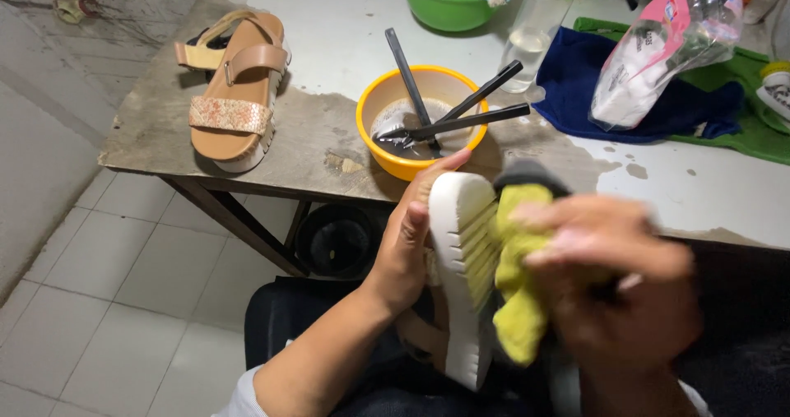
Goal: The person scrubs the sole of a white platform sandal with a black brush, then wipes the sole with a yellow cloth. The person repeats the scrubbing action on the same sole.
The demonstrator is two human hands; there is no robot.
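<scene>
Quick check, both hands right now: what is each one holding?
Left hand: closed around the white-soled sandal, holding it sole up.
Right hand: blurred, closed on a yellow-green cloth pressed to the sole.

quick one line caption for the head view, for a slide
Left hand holds a white-soled sandal while the right hand presses a yellow cloth to its sole.

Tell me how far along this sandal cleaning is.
Done: nothing clearly finished. In hand: the left hand holds a sandal sole-up on the lap, while the right hand, blurred, presses a yellow cloth to its white sole. Left: the second sandal sits on the table; brushes stand in the yellow bowl.
</scene>
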